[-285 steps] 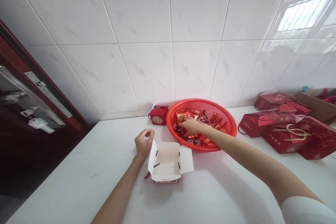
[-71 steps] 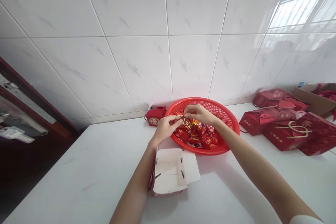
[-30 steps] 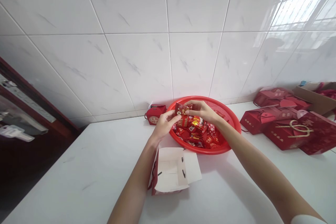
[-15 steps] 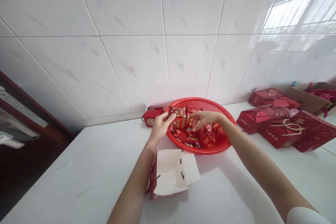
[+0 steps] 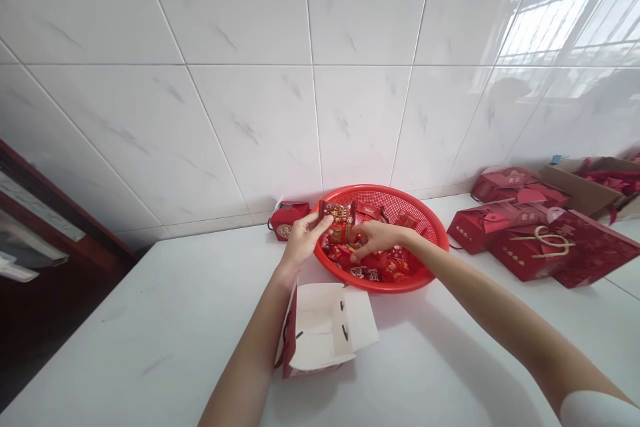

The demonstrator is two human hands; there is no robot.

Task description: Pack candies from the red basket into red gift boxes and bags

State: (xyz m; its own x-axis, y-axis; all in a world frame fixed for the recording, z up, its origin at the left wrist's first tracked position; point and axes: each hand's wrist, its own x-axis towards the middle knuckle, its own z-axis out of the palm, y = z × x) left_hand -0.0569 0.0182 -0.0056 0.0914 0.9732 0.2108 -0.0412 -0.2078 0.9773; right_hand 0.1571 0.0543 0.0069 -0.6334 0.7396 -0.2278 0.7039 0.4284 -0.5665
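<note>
My left hand (image 5: pixel 303 241) grips red foil candy packets (image 5: pixel 340 223) above the near rim of a round red mesh basket (image 5: pixel 425 213). The basket holds a heap of red-and-gold wrapped sweets (image 5: pixel 385 267). My right hand (image 5: pixel 377 238) reaches over the heap, its fingertips down among the sweets and close to the held packets. Whether it holds anything is hidden. An opened white-lined paper gift box (image 5: pixel 325 327), red outside, lies on the white counter (image 5: pixel 150 340) just below my left forearm.
A small closed red gift box (image 5: pixel 283 221) stands by the tiled wall (image 5: pixel 250 113). Several red gift boxes and bags (image 5: pixel 530 247) lie to the right, with a cardboard carton (image 5: pixel 580 180) of red items behind. A dark door with a lock (image 5: pixel 30 240) edges the left.
My right hand has dropped from beside the held packets down into the heap of sweets. My left hand still grips the packets, and the view has shifted slightly.
</note>
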